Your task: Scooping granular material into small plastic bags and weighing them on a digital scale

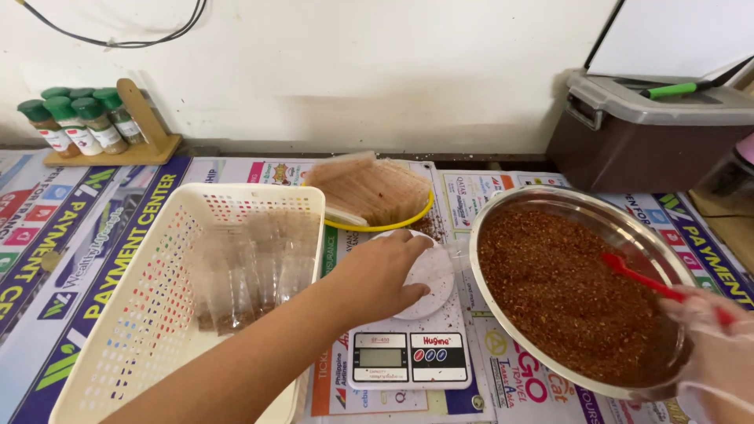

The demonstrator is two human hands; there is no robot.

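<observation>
Your left hand (377, 275) lay flat, fingers loose, on clear pouch (430, 271) atop scale (408, 349); gloved right hand (719, 341) gripped red spoon (640, 279) in spice bowl (573, 290); basket (181, 298) left.

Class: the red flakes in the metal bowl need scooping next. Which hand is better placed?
Right hand: it already holds the red spoon in the metal bowl. Left hand rests on the scale.

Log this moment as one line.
left hand: on small clear bag atop scale | right hand: gloved, holds red spoon in bowl of red flakes | basket: filled bags
</observation>
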